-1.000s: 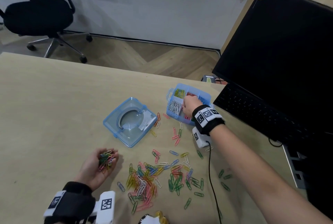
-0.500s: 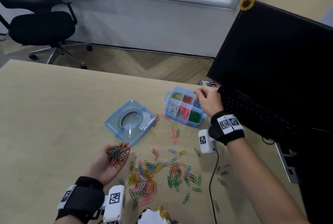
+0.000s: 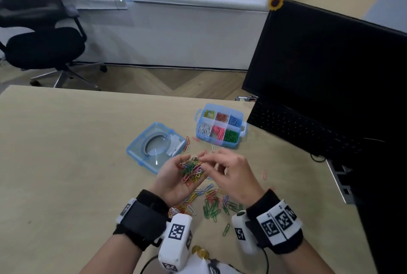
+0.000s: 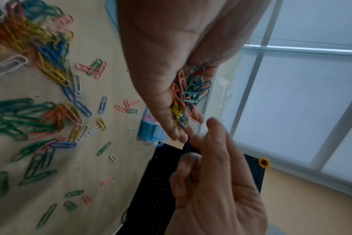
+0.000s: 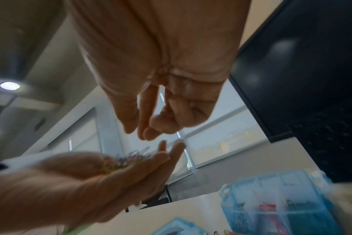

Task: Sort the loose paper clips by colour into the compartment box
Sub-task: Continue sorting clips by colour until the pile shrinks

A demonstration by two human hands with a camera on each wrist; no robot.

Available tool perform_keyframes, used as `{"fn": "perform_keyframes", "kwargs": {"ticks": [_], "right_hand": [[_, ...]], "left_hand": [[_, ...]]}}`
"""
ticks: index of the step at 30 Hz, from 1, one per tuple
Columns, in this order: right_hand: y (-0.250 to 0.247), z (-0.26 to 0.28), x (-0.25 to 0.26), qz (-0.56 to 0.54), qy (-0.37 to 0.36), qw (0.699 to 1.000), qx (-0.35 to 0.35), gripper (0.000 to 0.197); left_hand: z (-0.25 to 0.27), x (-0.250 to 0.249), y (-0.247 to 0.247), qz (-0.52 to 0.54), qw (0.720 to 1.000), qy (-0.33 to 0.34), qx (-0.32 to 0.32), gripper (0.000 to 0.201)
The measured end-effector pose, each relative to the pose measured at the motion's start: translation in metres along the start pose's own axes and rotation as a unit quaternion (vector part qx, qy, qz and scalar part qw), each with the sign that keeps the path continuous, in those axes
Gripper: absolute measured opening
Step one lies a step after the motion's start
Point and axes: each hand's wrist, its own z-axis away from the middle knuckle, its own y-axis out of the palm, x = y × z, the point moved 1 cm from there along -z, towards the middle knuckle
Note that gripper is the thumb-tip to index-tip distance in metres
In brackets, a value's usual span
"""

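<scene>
L hand (image 3: 176, 176) cupped palm-up mid-frame as tray for mixed clips (image 3: 191, 171), R hand (image 3: 229, 174) thumb+index nearly closed at the heap, grip unclear, prob picking for compartment box (image 3: 220, 126) upper right.

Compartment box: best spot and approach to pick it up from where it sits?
Grip the compartment box by its two short end walls, where small handle tabs stick out, with a hand coming from above. It sits flat on the desk with its lid off beside it, so keep it level or the sorted clips spill. The keyboard crowds its right end; the left end has more room.
</scene>
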Motion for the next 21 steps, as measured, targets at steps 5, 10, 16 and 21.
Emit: {"fn": "perform_keyframes", "kwargs": {"ticks": [5,10,16,21], "right_hand": [[0.010,-0.004,-0.002,0.070,-0.015,0.997,0.018,0.036],[0.012,-0.012,-0.001,0.053,0.015,0.999,-0.002,0.018],[0.005,-0.023,-0.015,-0.138,0.135,0.981,-0.021,0.013],[-0.004,-0.038,-0.023,-0.274,0.245,0.930,0.021,0.006]], "left_hand": [[-0.003,0.004,0.011,-0.001,0.999,-0.018,0.034,0.041],[-0.008,0.003,0.013,0.000,0.999,-0.008,0.036,0.039],[-0.020,-0.001,0.008,0.039,0.999,-0.019,0.004,0.035],[-0.031,-0.006,0.008,0.066,0.997,-0.031,0.008,0.033]]}}
